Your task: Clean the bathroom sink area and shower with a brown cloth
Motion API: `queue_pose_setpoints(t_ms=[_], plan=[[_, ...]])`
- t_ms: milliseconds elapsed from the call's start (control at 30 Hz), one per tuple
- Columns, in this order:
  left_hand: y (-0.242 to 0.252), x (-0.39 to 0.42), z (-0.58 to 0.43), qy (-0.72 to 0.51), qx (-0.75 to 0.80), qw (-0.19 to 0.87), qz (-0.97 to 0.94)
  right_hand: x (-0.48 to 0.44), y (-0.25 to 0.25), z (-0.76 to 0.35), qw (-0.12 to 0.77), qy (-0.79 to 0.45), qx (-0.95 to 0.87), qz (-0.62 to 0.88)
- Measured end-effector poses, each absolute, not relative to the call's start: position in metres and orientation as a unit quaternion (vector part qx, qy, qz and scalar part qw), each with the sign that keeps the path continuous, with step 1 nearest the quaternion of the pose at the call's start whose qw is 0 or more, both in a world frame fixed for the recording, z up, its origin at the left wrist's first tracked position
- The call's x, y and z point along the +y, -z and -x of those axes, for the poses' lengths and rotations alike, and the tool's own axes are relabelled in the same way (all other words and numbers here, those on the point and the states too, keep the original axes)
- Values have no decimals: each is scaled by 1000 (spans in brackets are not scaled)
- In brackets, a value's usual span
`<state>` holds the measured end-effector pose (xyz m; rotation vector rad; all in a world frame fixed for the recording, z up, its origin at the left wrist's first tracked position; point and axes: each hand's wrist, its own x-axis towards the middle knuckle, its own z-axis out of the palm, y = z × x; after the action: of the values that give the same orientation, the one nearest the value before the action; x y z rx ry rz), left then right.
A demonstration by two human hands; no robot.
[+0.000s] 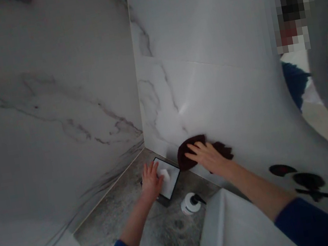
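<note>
Your right hand [206,157], fingers spread, lies over the cloth [184,158] against the wall [226,100], beyond the bottle [191,205]. Your left hand [151,182] rests on the box [173,182], left of the bottle, grip unclear. Cloth work seems underway; how much is done or left doesn't show.

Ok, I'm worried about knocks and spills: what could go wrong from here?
The pump bottle, between the left hand and the white basin, might get knocked over. The white-topped box at that hand could slide on the counter. The dark cloth under the right hand might slip.
</note>
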<state>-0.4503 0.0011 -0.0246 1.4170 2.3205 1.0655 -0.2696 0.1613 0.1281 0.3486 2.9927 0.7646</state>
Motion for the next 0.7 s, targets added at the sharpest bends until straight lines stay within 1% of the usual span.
queue_pose_setpoints(t_ms=[67,133,267,400,500,600,700], plan=[[21,9,457,-342,783,143,-500,153,-99,274,28,-219,972,-87],[22,10,460,-342,780,147,-503,148,-76,283,33,-194,977,-79],[27,7,461,-345,781,152,-499,143,-49,322,26,-171,982,-76],[29,7,464,-336,789,150,-493,144,-41,374,-2,-165,984,-64],[28,7,467,-326,795,142,-491,148,-38,388,-12,-165,986,-36],[26,8,467,-315,797,144,-496,156,-40,363,-7,-180,984,-5],[24,10,465,-308,800,145,-494,165,-54,316,22,-223,974,20]])
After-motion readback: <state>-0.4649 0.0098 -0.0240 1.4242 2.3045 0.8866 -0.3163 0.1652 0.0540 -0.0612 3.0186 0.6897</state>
